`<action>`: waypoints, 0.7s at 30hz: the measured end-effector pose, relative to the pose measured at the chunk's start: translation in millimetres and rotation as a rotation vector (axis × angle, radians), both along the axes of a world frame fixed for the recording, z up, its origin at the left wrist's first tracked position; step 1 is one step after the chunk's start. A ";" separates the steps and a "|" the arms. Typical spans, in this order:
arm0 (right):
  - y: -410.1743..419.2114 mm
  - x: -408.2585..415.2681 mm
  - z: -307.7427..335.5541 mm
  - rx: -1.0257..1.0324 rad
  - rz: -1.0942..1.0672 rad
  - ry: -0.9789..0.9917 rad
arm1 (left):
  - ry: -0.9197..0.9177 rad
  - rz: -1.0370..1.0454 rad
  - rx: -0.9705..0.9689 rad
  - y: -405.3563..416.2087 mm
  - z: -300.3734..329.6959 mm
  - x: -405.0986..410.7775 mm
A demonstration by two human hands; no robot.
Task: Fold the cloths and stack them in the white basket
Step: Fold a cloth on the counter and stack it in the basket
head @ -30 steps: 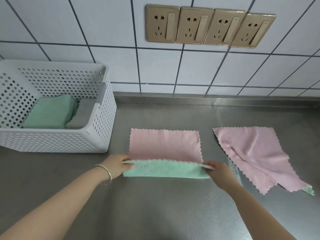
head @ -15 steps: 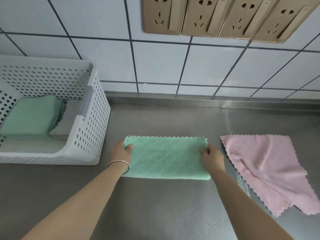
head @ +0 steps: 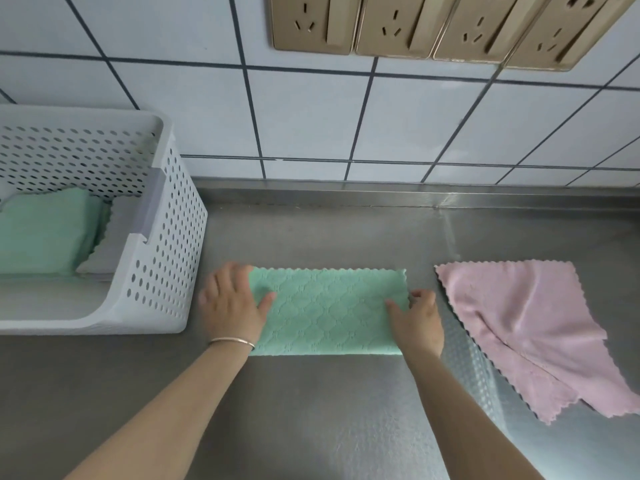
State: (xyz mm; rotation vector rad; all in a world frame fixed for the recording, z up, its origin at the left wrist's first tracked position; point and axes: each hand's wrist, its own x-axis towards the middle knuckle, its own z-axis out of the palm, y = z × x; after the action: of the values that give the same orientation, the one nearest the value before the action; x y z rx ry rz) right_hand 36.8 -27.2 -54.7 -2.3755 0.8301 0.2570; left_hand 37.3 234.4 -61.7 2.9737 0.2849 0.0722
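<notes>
A green cloth (head: 329, 310), folded in half into a long rectangle, lies flat on the steel counter in front of me. My left hand (head: 232, 303) rests on its left end with fingers spread and the thumb on the fabric. My right hand (head: 419, 320) is at its right end, thumb on top and fingers curled round the edge. The white perforated basket (head: 156, 271) stands to the left and holds a folded green cloth (head: 45, 233) beside a folded grey cloth (head: 117, 237). A pink cloth (head: 526, 323) lies loosely spread on the right, one corner doubled over.
The steel counter (head: 329, 417) runs back to a tiled wall. A row of gold wall sockets (head: 433, 26) sits high on the wall. Bare counter lies between the basket and the green cloth, and in front of my arms.
I brought the near green edge up over the pink side, so the cloth now shows green and is folded in half. Both hands shifted from the far corners to the cloth's short ends.
</notes>
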 end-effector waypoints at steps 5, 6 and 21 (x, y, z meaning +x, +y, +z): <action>-5.4 -37.2 -6.2 -0.066 -0.059 0.070 | 0.127 -0.380 0.013 -47.8 -7.9 -18.4; -5.7 -41.9 -5.4 -0.073 -0.074 0.086 | 0.178 -0.414 0.025 -56.7 -8.5 -21.0; 18.0 -49.1 10.9 -0.002 -0.031 0.082 | 0.590 -0.457 -0.011 -77.5 2.4 -23.4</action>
State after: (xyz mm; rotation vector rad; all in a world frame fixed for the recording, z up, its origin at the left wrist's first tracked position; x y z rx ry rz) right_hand -12.3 -9.2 -43.8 -2.3651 0.9053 0.3434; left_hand 13.9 156.9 -59.3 2.8901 -0.3362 -0.8542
